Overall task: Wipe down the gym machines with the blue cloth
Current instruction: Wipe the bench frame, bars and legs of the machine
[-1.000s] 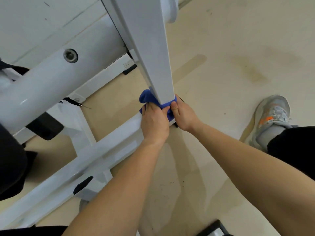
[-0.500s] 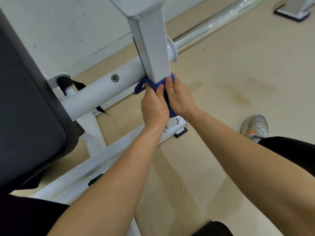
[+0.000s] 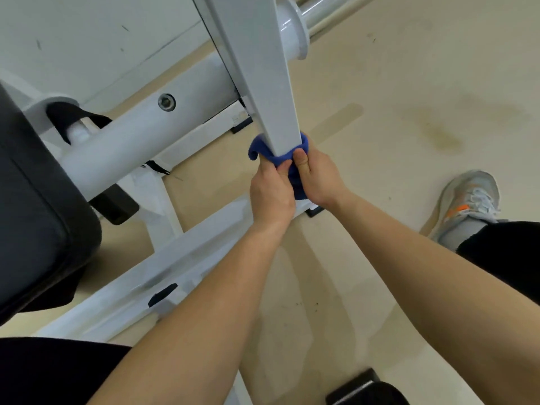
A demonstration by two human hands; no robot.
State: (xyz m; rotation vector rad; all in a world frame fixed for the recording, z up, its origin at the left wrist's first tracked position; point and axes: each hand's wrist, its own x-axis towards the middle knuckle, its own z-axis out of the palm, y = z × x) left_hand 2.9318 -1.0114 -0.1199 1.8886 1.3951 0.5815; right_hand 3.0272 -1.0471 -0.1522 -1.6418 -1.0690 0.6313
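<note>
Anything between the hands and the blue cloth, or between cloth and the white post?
Nothing visible. The left hand and right hand both grip the blue cloth, which wraps directly around the white post.

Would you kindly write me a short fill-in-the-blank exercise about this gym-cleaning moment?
The cloth wrapped round the white post is ____ in colour.
It is gripped by ____ hands, the left hand and the right hand.
The grey shoe on the floor bears ____ markings.
Missing words: blue; two; orange.
</note>
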